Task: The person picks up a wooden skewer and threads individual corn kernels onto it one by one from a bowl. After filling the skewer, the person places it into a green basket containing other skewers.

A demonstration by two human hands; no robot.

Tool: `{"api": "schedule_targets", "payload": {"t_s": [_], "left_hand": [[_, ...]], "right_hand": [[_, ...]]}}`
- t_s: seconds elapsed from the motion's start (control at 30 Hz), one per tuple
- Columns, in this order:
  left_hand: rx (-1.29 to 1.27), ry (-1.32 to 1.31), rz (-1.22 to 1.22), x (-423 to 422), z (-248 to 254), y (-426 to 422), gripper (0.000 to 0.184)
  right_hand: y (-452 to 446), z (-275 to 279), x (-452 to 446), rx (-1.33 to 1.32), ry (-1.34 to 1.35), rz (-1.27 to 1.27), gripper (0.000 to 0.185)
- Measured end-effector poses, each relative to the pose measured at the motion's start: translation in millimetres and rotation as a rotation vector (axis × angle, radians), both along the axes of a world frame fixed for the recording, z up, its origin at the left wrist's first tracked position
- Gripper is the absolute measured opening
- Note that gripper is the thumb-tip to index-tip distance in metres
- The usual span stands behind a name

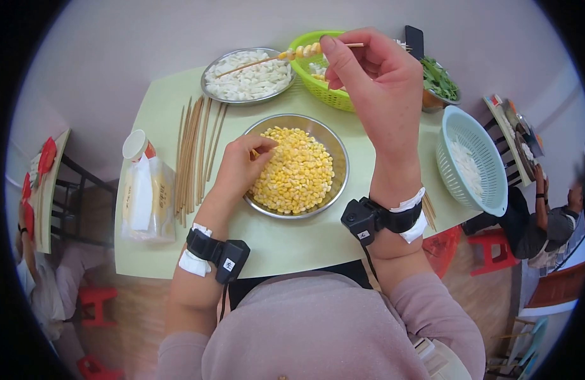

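Note:
High over the far side of the table, my right hand [387, 82] pinches a thin wooden skewer [251, 65]. Several yellow corn kernels [298, 52] are threaded on it near my fingertips, and its long bare end points left over a plate of white pieces. My left hand [245, 166] reaches over the left rim of a steel bowl [338, 180] heaped with loose corn kernels [295, 174]. Its thumb and fingers are pinched together at the kernels; what they hold, if anything, is hidden.
Loose skewers [192, 152] lie left of the bowl, beside a tissue pack [146, 199] and a paper cup [137, 145]. Behind are a metal plate [207, 88], a green basket [333, 98], a phone [414, 41] and leafy greens [438, 79]. A blue basket [498, 171] stands right. People sit at both sides.

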State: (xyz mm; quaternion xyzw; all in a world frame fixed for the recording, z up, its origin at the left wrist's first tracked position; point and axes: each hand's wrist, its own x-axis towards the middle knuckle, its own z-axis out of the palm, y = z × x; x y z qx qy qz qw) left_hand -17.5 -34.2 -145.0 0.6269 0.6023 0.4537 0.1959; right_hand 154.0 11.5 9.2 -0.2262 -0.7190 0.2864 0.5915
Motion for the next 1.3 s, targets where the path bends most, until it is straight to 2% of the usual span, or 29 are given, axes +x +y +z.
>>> {"api": "schedule_targets", "payload": {"t_s": [0.17,0.37,0.6,0.87,0.93,1.13,1.3], "left_hand": [[0.046,-0.128,0.016,-3.6,-2.9,3.9,0.018],[-0.048,-0.350,0.022,-4.8,4.9,3.4,0.016],[0.071,-0.529,-0.002,-3.1,7.1,1.9,0.018],[0.140,-0.711,-0.022,-4.8,10.2,0.5,0.018],[0.147,-0.945,-0.070,-6.9,4.9,2.5,0.017],[0.175,-1.198,-0.082,-9.1,-0.8,4.7,0.016],[0.185,-1.209,-0.077,-10.3,-2.1,6.5,0.017]], "right_hand": [[12.3,-4.3,5.0,-0.038,-0.022,-0.006,0.013],[11.9,5.7,20.2,-0.079,0.021,-0.023,0.014],[3.0,13.2,34.7,-0.101,-0.155,-0.093,0.013],[-3.2,15.4,35.0,-0.084,-0.139,-0.061,0.012],[-5.0,15.6,34.6,-0.085,-0.131,-0.051,0.012],[-12.9,14.5,26.9,-0.054,-0.090,-0.006,0.013],[-15.3,13.8,25.4,-0.011,-0.122,-0.013,0.013]]}}
